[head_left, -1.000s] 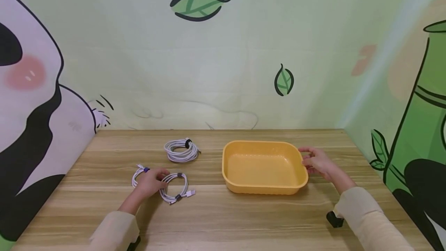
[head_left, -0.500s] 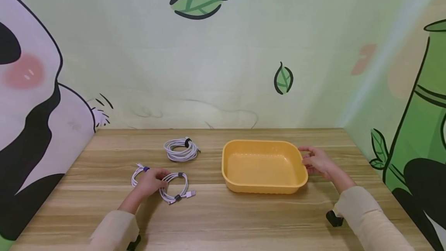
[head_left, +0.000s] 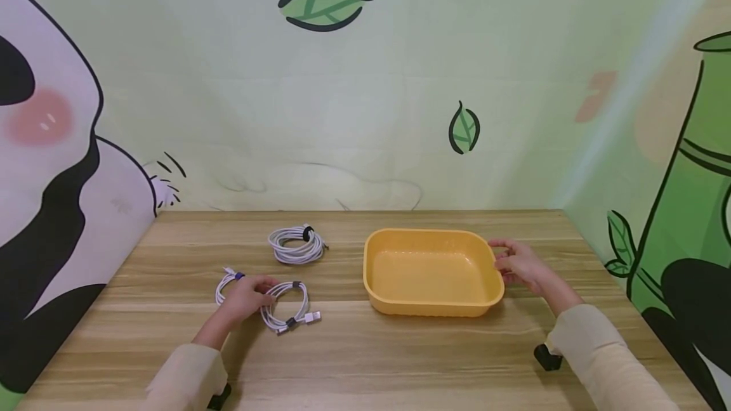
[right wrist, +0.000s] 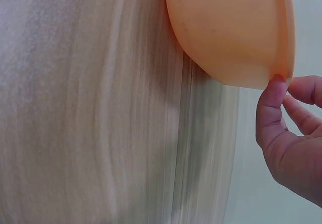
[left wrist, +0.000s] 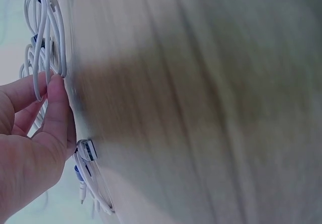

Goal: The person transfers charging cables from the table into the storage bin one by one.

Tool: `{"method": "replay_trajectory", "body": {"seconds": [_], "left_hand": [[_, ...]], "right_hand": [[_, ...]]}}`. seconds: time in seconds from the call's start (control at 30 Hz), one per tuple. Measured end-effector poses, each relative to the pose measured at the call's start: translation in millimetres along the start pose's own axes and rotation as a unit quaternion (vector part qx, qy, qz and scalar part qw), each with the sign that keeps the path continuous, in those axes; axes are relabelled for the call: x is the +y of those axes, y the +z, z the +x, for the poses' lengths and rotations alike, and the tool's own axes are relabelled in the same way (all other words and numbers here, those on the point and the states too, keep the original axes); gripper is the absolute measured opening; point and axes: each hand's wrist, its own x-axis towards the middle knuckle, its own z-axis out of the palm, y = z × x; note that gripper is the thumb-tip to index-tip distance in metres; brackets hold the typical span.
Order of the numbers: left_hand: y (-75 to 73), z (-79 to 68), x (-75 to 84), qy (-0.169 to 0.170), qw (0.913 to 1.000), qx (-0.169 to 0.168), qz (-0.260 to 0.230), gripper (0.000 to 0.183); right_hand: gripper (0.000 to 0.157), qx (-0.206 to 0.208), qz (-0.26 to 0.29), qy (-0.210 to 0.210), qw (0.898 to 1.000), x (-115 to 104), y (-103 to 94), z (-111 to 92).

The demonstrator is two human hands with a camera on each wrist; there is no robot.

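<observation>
My left hand (head_left: 247, 297) pinches the left side of a coiled white USB cable (head_left: 307, 302) between thumb and fingertips, low over the table. In the left wrist view the white coil (left wrist: 59, 43) passes between thumb and forefinger. Just left of that hand, partly hidden by it, lies a second coiled cable (head_left: 221, 290) with a blue tie. A thicker coiled cable (head_left: 313, 250) with a black tie rests farther back. My right hand (head_left: 521, 266) touches the outside of the yellow tray's (head_left: 434, 309) right end, its fingertips against the rim and none visibly inside.
The wooden table (head_left: 354, 366) meets a printed backdrop (head_left: 400, 81) along its far edge. Printed fabric also stands at both sides. A small black block (head_left: 548, 358) shows under the right sleeve (head_left: 594, 341).
Hands, cables and tray keep almost the same places. Only a slight shift of the whole head view shows.
</observation>
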Motion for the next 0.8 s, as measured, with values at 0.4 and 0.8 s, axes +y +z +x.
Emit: {"method": "replay_trajectory", "body": {"seconds": [0.4,0.8], "left_hand": [[1.1,-0.2,3.0,-0.025,0.9969,-0.006,-0.075,0.032],[-2.1,-0.6,11.2,-0.017,0.9959,-0.02,-0.087,0.033]], "right_hand": [[0.057,0.0,0.003,-0.002,1.0,1,-0.3,0],[0.057,-0.001,0.003,-0.001,1.0,3,-2.2,1]]}}
